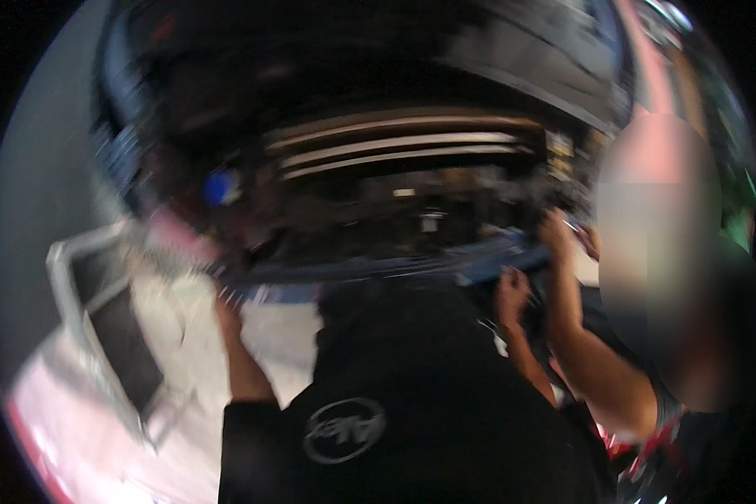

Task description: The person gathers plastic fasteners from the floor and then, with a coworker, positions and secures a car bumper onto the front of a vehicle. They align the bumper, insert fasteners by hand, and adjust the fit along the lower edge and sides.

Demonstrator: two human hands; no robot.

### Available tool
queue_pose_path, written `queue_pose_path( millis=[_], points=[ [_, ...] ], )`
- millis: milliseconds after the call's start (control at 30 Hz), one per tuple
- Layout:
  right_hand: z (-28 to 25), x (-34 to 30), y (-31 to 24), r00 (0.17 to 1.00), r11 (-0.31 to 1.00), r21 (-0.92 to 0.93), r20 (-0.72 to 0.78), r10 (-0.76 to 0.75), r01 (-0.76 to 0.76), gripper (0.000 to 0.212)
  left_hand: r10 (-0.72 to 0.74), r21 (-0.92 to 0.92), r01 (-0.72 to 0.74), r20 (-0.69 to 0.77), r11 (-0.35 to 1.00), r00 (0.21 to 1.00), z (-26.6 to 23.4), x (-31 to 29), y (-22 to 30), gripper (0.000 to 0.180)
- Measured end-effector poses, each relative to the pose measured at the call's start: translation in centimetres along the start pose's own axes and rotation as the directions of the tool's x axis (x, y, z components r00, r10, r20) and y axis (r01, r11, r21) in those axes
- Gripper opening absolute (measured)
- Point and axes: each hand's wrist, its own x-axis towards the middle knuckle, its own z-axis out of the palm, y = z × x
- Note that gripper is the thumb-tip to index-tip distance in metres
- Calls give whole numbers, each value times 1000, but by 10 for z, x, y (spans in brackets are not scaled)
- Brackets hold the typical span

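The picture is smeared by motion. My left hand (228, 312) is low on the left, by the front edge of a car's engine bay (353, 227). Its fingers are too blurred to tell whether it is open or closed. My right hand (512, 298) is near the bay's front edge on the right, its fingers curled together. What it holds, if anything, I cannot make out. Just beyond it, a co-worker's hand (556, 231) reaches to the right end of the bay, near a small shiny item that I cannot name.
A co-worker (659, 277) stands close at my right, one arm stretched in front. A blue round cap (221, 187) shows at the bay's left. A grey-framed dark panel (118, 319) stands at the far left. The raised hood (311, 59) hangs over the bay.
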Motion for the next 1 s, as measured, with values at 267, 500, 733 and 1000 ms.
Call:
queue_pose_path(
  millis=[267, 500, 733, 1000],
  points=[
    [-1, -22, 23, 980, 984, -108, -153, 126, -144, 31, -329, -301, 286, -105, 910, 938, 41, 9, 53, 95],
    [5, -29, 24, 964, 988, -10, -220, 147, -153, 30, -464, -210, 419, -274, 884, 843, 29, 29, 62, 80],
    [18, -15, 17, 980, 993, -13, -161, 116, -119, 31, -391, -75, 386, -267, 919, 881, 46, 19, 83, 85],
    [9, -15, 2, 978, 986, -54, -144, 148, -157, 34, -409, -79, 404, -267, 912, 872, 52, 22, 84, 87]
  ],
)
